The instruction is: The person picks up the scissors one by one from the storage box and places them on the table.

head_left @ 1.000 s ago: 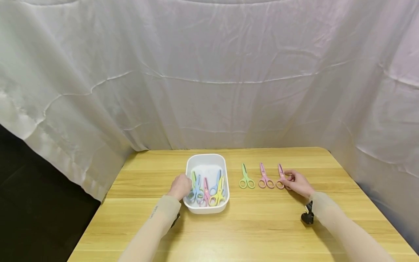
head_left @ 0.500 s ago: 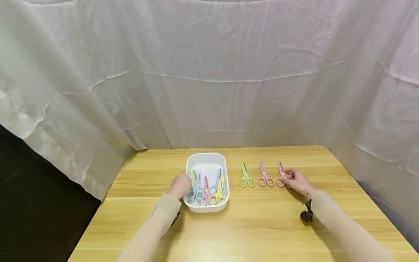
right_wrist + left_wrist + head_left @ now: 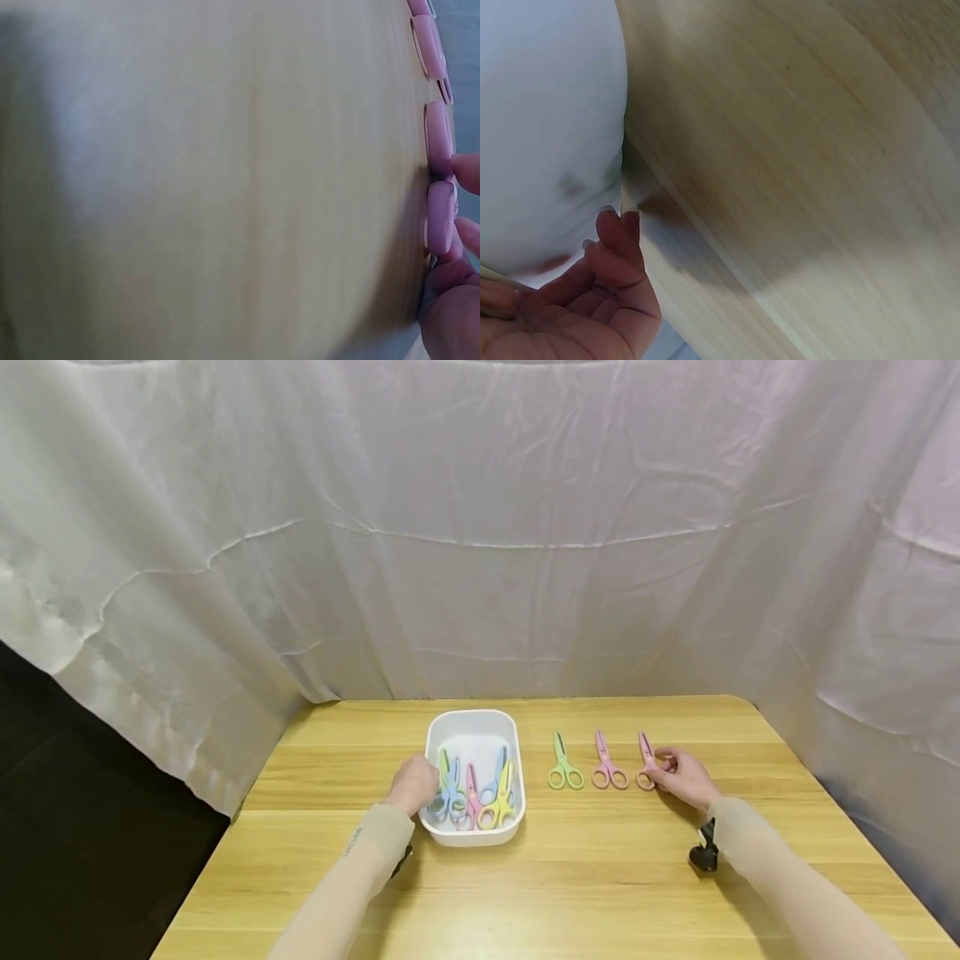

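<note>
My left hand (image 3: 412,786) holds the left side of a white plastic bin (image 3: 472,729). In the left wrist view, its fingers bend against the bin's outer wall (image 3: 547,135). Several scissors lie inside, among them yellow scissors (image 3: 507,793), blue scissors (image 3: 454,789) and pink scissors (image 3: 472,785). To the right, my right hand (image 3: 686,779) pinches the handle of the rightmost pink scissors (image 3: 646,749), which lie on the table with blades pointing away. The right wrist view shows thumb and fingers at their handle loops (image 3: 439,217).
Between bin and right hand, green scissors (image 3: 562,770) and another pair of pink scissors (image 3: 609,772) lie in a row, blades away. The wooden table (image 3: 570,893) ends at a grey curtain (image 3: 480,610) behind and at the right.
The rightmost pink scissors have shifted slightly to the right and turned a little under my right hand. My left hand stays on the bin.
</note>
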`<action>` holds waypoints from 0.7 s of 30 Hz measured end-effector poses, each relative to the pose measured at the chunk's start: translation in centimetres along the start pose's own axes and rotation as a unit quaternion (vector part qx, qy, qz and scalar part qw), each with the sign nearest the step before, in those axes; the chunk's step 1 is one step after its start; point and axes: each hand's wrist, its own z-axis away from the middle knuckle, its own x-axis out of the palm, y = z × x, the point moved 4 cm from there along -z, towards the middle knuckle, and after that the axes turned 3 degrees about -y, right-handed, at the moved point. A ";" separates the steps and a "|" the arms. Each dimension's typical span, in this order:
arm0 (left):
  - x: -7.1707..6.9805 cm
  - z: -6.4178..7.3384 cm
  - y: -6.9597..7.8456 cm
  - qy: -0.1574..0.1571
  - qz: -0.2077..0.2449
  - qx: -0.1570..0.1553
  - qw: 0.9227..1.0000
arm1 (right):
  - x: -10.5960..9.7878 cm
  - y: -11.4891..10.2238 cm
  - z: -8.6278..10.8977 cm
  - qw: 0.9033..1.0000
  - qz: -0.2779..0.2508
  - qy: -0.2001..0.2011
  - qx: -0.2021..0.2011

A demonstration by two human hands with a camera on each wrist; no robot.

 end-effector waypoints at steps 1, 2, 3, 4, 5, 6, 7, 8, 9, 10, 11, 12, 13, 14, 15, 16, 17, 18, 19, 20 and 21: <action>0.0 0.0 0.0 0.000 -0.001 0.002 1.000 | 0.0 0.0 0.1 1.000 0.000 0.001 -0.001; 0.0 0.0 0.0 -0.001 -0.001 0.003 1.000 | 0.0 0.0 0.1 1.000 -0.001 0.002 -0.002; 0.0 0.0 0.0 -0.001 -0.002 0.004 1.000 | 0.0 0.0 0.1 1.000 -0.001 0.004 -0.002; 0.0 -0.1 0.0 -0.001 -0.002 0.003 1.000 | -0.1 0.1 0.1 1.000 -0.001 0.005 -0.003; 0.0 -0.1 0.0 -0.002 0.000 0.002 1.000 | -0.1 0.1 0.2 1.000 -0.002 0.007 -0.003; 0.0 -0.1 0.0 -0.003 0.003 0.000 1.000 | -0.1 0.1 0.2 1.000 -0.001 0.007 -0.004; 0.0 -0.1 -0.1 -0.004 0.005 -0.002 1.000 | 0.0 0.2 0.2 1.000 -0.003 0.008 -0.003; 0.1 -0.2 -0.1 -0.005 0.008 -0.003 1.000 | 0.0 0.3 0.2 1.000 -0.003 0.010 -0.003; 0.1 -0.2 -0.1 -0.005 0.007 -0.003 1.000 | 0.0 0.4 0.2 1.000 -0.004 0.012 -0.001; 0.1 -0.2 -0.1 -0.005 0.006 -0.002 1.000 | 0.0 0.5 0.2 1.000 -0.005 0.013 -0.001; 0.2 -0.3 -0.2 -0.005 0.006 -0.003 1.000 | 0.0 0.5 0.2 1.000 -0.004 0.015 0.000; 0.2 -0.3 -0.2 -0.006 0.005 -0.004 1.000 | 0.0 0.5 0.3 1.000 -0.003 0.016 0.000; 0.2 -0.4 -0.2 -0.006 0.003 -0.003 1.000 | 0.0 0.5 0.3 1.000 -0.003 0.018 0.001; 0.2 -0.4 -0.2 -0.006 0.003 -0.002 1.000 | 0.0 0.5 0.3 1.000 -0.002 0.019 0.001; 0.2 -0.4 -0.2 -0.007 0.004 -0.002 1.000 | 0.0 0.4 0.3 1.000 -0.002 0.020 0.002; 0.2 -0.5 -0.3 -0.007 0.005 -0.004 1.000 | 0.0 0.4 0.3 1.000 -0.003 0.020 0.002; 0.2 -0.5 -0.3 -0.008 0.006 -0.005 1.000 | 0.0 0.4 0.3 1.000 -0.002 0.021 0.002; 0.2 -0.5 -0.4 -0.008 0.005 -0.005 1.000 | 0.1 0.3 0.3 1.000 -0.003 0.022 0.001; 0.2 -0.5 -0.4 -0.008 0.006 -0.005 1.000 | 0.1 0.2 0.3 1.000 -0.005 0.024 0.002; 0.2 -0.4 -0.4 -0.008 0.007 -0.005 1.000 | 0.1 0.2 0.3 1.000 -0.006 0.025 0.002; 0.1 -0.4 -0.5 -0.007 0.005 -0.005 1.000 | 0.1 0.1 0.3 1.000 -0.007 0.027 0.002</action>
